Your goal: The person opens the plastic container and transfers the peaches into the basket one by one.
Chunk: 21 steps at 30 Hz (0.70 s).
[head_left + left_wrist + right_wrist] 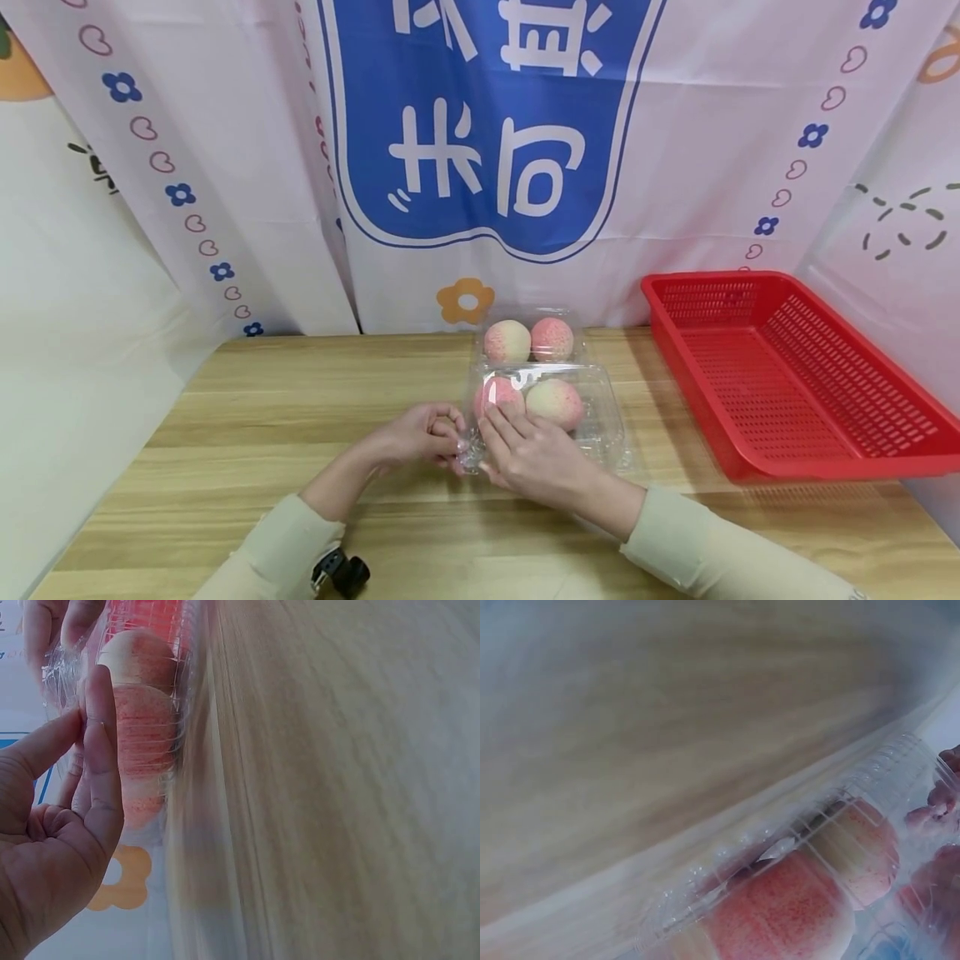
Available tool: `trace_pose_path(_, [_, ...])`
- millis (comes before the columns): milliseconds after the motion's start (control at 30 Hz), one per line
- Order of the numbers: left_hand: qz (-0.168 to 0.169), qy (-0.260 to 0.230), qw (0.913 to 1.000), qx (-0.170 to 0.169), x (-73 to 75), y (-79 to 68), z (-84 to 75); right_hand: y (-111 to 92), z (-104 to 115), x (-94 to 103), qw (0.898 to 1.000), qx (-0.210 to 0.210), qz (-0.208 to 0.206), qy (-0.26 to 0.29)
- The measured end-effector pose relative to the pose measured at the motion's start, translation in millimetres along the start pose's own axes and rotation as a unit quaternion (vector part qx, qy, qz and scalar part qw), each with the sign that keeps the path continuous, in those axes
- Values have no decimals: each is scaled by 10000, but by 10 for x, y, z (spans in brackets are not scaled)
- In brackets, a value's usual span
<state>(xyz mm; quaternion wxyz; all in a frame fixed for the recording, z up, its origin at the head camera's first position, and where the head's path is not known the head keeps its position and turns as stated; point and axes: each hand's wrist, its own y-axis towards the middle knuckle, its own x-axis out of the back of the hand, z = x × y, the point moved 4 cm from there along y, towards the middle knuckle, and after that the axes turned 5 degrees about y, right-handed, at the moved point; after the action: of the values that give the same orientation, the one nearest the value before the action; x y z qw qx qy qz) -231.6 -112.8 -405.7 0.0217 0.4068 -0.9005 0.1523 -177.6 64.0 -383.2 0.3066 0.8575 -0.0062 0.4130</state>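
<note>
At left, on the wooden table (pixel 300 383), left hand (pixel 420 435) with thumb and fingertip together, pinching clear plastic at the near left corner of a clear plastic box (pixel 603 408). Within the plastic, four pink-and-cream peaches (pixel 555 403): two at the back, two in front, just beyond the fingertips. Next, right hand (pixel 536 462) with fingers straight and side by side, resting over the front left peach. At far right, apart from the box, a red basket (pixel 742 467).
</note>
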Motion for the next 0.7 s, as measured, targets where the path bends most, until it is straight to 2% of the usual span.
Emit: trace_pose_path(700, [-122,-95,9999,37,-8,-15,-31,1,21,-45,9998,24,-161,-144])
